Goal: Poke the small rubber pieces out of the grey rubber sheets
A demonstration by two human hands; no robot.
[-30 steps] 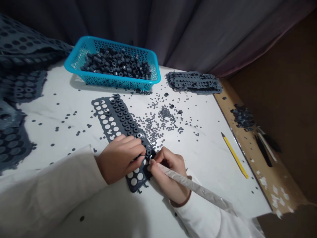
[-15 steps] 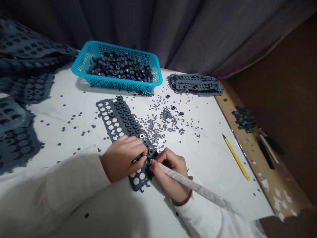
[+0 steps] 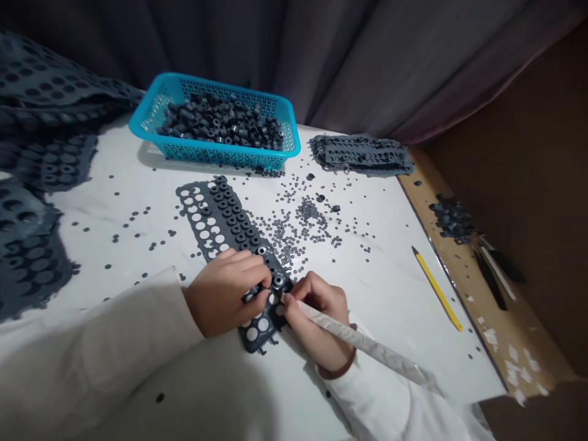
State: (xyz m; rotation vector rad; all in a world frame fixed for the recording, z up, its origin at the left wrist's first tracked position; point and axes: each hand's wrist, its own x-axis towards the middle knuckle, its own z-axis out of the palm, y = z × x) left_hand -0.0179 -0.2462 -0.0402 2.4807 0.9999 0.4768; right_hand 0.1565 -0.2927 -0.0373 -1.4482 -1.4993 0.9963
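Observation:
A dark grey rubber sheet [image 3: 202,229] with rows of round holes lies slantwise on the white table. Thick black rubber rings [image 3: 239,228] still sit in its right-hand rows, while white tabletop shows through many other holes. Over the lower part of the sheet rests my left hand [image 3: 232,291], fingers curled and thumb drawn to the forefinger; what they pinch is hidden. My right hand [image 3: 316,312] is closed round a long stick-like tool wrapped in white [image 3: 362,346], held like a pen. Its thin tip points at the sheet beside my left thumb.
A blue basket [image 3: 220,157] full of black rubber pieces stands at the back. Tiny dark discs [image 3: 287,236] are scattered over the table. Trimmed rubber sheets [image 3: 361,154] lie stacked at back right, more sheets [image 3: 34,266] at left. A yellow cutter-like tool [image 3: 438,291] lies right.
The tool's tip and my right fingers have drawn slightly away from my left thumb, uncovering a white hole between them. My left hand keeps its place on the sheet; the whole view shifts slightly.

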